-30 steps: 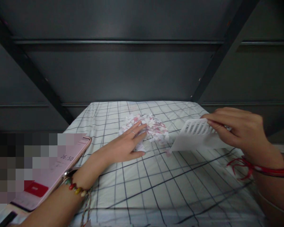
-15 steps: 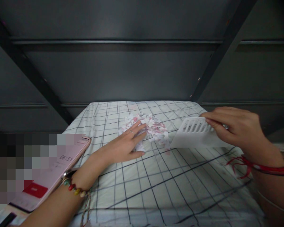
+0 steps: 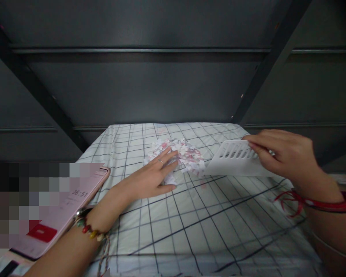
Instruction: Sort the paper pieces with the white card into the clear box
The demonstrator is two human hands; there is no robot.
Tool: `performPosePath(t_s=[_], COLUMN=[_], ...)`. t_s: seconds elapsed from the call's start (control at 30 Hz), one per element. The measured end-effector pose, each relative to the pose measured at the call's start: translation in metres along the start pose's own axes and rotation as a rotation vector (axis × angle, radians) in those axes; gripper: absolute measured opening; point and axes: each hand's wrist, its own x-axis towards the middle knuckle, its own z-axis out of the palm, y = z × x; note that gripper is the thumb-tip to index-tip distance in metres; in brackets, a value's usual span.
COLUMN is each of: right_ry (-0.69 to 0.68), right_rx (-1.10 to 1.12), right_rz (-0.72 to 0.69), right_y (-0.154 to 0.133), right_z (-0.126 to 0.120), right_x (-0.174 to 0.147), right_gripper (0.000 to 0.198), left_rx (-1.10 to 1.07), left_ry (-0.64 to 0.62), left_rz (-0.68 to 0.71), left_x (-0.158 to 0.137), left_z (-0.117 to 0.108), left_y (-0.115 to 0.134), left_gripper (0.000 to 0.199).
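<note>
A heap of shredded paper (image 3: 187,156), white with pink and red bits, lies on the checked cloth (image 3: 173,231). My left hand (image 3: 155,173) rests flat over the heap's near left side, fingers spread, with a ring on one finger. My right hand (image 3: 285,157) grips a flat white plastic scraper (image 3: 233,165) by its slotted top edge, thumb toward me. The scraper stands tilted, and its left corner reaches the right edge of the heap. My right palm and fingers cover the scraper's right end.
A phone (image 3: 63,207) showing a timer lies at the left, partly pixelated, next to my left forearm. Dark grey panels (image 3: 150,88) rise behind the cloth's far edge. A few stray paper bits (image 3: 203,184) lie near the heap's right side.
My right hand has moved the scraper slightly left and away from me, closer against the heap's right edge. My left hand has stayed in place.
</note>
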Motion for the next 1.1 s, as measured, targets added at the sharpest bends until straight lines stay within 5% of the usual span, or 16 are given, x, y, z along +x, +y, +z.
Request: performPosePath(t_s=[1.1], right_ry=[-0.030], right_rx=[0.016], right_rz=[0.058], right_y=[-0.0031], right_z=[0.0044], right_x=[-0.0021], right_gripper=[0.018], left_rx=[-0.029], left_ry=[0.009], left_rz=[0.002], left_x=[0.0004], left_z=[0.0011], left_y=[0.0000], left_gripper=[0.060])
